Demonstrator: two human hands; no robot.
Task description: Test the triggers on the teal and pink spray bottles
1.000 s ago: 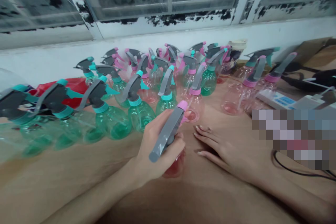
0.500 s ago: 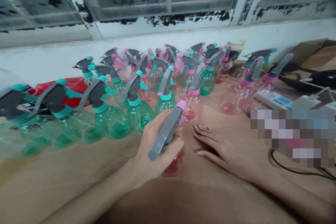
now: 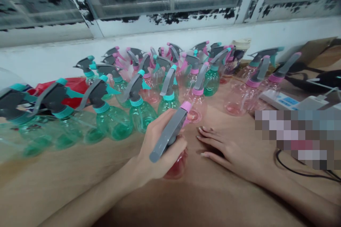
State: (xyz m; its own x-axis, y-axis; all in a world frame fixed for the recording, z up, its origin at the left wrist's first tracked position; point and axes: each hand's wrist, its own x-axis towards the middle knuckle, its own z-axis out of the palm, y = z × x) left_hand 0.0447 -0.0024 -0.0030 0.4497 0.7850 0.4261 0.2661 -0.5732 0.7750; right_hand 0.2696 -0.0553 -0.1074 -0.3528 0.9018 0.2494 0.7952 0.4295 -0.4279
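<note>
A spray bottle point(image 3: 170, 134) with a grey head, pink nozzle and clear pink body stands on the table in front of me. My left hand point(image 3: 153, 140) is wrapped around it just below the head, hiding the neck and much of the body. Reddish pink shows at its base beneath my fingers. To the right, my right hand point(image 3: 226, 149) lies palm down on the tabletop, fingers stretched out and holding nothing. Just beyond my hands are another pink spray bottle point(image 3: 197, 101) and a green spray bottle point(image 3: 168, 104).
Several green spray bottles point(image 3: 114, 122) line the left side, with more pink and green ones behind. A red bag point(image 3: 65, 87) lies among them. On the right are pink bottles point(image 3: 237, 99), a white power strip point(image 3: 279, 100), a black cable point(image 3: 295, 173) and a cardboard box point(image 3: 317, 51).
Both hands keep nearly the same place and pose, the left still around the pink spray bottle. The camera view has shifted very slightly.
</note>
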